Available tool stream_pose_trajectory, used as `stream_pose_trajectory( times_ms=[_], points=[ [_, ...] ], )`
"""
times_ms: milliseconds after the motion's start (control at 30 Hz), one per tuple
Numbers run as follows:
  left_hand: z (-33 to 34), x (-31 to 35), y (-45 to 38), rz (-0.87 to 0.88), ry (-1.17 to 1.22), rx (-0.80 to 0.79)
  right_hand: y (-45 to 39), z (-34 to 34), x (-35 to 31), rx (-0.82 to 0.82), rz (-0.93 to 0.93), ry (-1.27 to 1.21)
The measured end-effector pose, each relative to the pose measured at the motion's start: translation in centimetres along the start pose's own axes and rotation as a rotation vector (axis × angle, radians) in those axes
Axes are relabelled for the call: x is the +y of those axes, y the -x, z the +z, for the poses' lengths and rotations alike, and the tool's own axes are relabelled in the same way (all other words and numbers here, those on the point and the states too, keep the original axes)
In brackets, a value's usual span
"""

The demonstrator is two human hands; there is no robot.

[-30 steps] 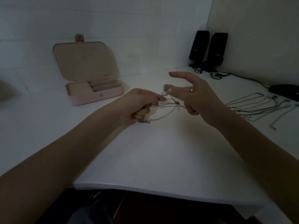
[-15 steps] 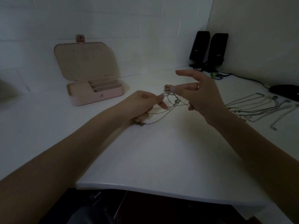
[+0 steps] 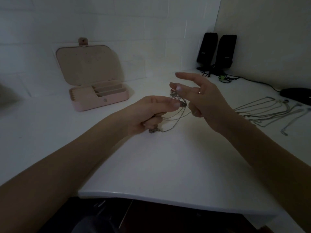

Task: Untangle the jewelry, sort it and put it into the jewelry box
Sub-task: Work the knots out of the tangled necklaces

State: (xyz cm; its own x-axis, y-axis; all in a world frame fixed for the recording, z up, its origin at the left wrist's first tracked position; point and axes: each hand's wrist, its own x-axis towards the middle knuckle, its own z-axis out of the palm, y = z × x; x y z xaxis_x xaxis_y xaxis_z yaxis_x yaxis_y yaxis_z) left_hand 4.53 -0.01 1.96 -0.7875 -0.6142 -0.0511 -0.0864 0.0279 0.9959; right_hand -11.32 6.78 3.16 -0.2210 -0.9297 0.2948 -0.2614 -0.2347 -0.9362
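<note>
A tangle of thin silver chains (image 3: 175, 115) hangs between my two hands above the white desk (image 3: 168, 165). My left hand (image 3: 151, 113) grips the chains in curled fingers and pinches a strand at its thumb tip; a small pendant dangles below it. My right hand (image 3: 203, 101) pinches the knotted cluster of charms between thumb and a finger, its index finger stretched out. The pink jewelry box (image 3: 99, 96) stands open at the back left, lid upright, its compartments showing no jewelry.
Several straightened silver necklaces (image 3: 269, 113) lie side by side on the desk at the right. Two black speakers (image 3: 217, 52) with cables stand in the back corner. A black mouse (image 3: 297, 96) sits at the far right. The desk's front edge runs across the lower view.
Both hands stayed close together, working the knot; my right hand's pinch shifted slightly on the charm cluster and my left thumb moved nearer to it.
</note>
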Motion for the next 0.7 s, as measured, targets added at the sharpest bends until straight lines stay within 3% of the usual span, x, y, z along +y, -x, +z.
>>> stream_pose_trajectory(
  times_ms=[167,400,700],
  points=[
    [0.2,-0.3,-0.2,0.014,-0.019,0.031,0.0,0.2,-0.1,-0.048,-0.023,0.021],
    [0.1,-0.3,-0.4,-0.011,0.040,0.086,-0.6,-0.9,-0.4,0.114,-0.004,-0.011],
    [-0.5,-0.5,-0.7,0.064,0.037,0.252,-0.5,-1.0,-0.3,-0.092,-0.059,0.418]
  ],
)
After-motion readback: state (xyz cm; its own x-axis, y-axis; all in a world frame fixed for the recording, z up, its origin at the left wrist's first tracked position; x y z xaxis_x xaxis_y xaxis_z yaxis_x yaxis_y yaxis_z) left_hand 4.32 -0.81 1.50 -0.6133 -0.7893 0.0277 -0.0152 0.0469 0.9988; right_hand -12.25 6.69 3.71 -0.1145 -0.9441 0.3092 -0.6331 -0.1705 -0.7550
